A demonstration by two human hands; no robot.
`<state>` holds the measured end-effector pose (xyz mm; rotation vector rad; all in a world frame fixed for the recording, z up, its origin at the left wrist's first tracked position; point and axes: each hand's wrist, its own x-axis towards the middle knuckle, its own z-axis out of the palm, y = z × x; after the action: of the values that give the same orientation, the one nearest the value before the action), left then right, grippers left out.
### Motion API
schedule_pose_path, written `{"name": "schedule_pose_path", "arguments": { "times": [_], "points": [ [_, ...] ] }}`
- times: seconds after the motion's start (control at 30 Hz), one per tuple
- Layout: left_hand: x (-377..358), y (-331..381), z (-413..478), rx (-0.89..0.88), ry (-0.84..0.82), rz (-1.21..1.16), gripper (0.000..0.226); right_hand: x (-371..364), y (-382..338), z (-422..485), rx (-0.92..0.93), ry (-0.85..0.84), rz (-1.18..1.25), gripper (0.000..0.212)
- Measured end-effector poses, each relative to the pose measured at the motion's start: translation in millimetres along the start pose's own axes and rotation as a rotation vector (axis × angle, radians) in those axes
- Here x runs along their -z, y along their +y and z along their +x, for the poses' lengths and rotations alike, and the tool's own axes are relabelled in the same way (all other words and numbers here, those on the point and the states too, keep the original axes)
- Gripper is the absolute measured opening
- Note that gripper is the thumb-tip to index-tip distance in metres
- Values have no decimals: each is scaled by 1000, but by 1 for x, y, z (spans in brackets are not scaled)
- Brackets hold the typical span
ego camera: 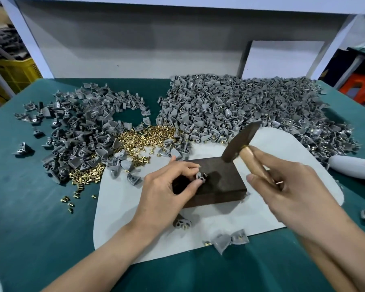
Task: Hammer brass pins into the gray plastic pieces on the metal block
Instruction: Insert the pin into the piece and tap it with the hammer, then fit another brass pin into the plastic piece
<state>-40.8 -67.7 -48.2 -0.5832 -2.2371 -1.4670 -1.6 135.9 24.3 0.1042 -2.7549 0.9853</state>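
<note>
A dark metal block [226,182] lies on a pale mat [122,203] in the middle of the table. My left hand [167,186] pinches a small gray plastic piece [199,177] against the block's top, with a brass pin [205,174] at the piece. My right hand [287,184] grips the wooden handle of a hammer [238,142], whose dark head is raised above the block's far right corner. Loose brass pins [143,138] lie in a heap left of the block.
A large pile of gray pieces with pins [251,106] fills the back right. A second gray pile [78,131] lies at the back left. A few gray pieces [228,242] sit at the mat's near edge. A gray rounded object [350,169] lies at the right.
</note>
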Motion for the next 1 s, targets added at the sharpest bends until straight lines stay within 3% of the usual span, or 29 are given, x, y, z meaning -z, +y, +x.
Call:
{"name": "schedule_pose_path", "arguments": {
  "times": [0.13,0.23,0.3,0.4,0.5,0.6,0.7,1.0],
  "points": [
    [4,3,0,-47,-24,62,30,3,38,17,-144,151,-246,47],
    [4,0,-2,-105,-1,99,39,-2,59,25,-249,60,-531,59],
    [4,-1,-2,-92,13,92,35,-7,62,25,-270,-38,-595,57],
    [3,-1,-2,-90,31,84,19,-4,53,28,-288,-50,-625,46],
    [4,-3,0,-52,49,37,17,-2,23,33,-39,81,-435,26],
    [6,-2,1,53,81,-40,22,-21,-25,40,154,-119,-239,17],
    [5,-1,1,177,97,-132,23,-44,-42,46,151,-321,-335,20],
    [4,-3,7,147,-5,50,19,-48,-40,48,133,-315,-385,12]
  ]
}}
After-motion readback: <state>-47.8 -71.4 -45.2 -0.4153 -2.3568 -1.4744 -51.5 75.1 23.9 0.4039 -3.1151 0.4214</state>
